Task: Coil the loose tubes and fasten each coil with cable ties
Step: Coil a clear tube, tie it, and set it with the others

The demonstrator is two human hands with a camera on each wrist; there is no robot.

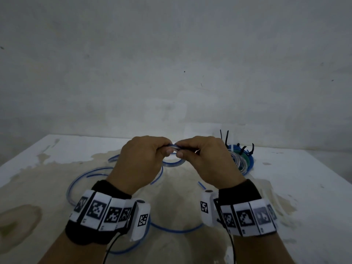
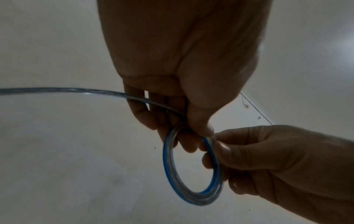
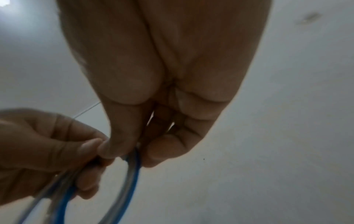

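Pinched at its top by left hand (image 1: 142, 159) and right hand (image 1: 206, 161), fingers curled tight: small coil (image 2: 191, 166), likely light, springy, slippery, best taken where turns overlapped.

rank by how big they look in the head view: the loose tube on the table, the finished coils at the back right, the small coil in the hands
1. Loose tube, sprawling across the table.
2. Finished coils with black ties, partly hidden by the right hand.
3. Small coil, mostly covered by the left hand, so this last ranking is unsure.

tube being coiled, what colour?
Clear with a blue stripe; the tube shows best in the left wrist view.
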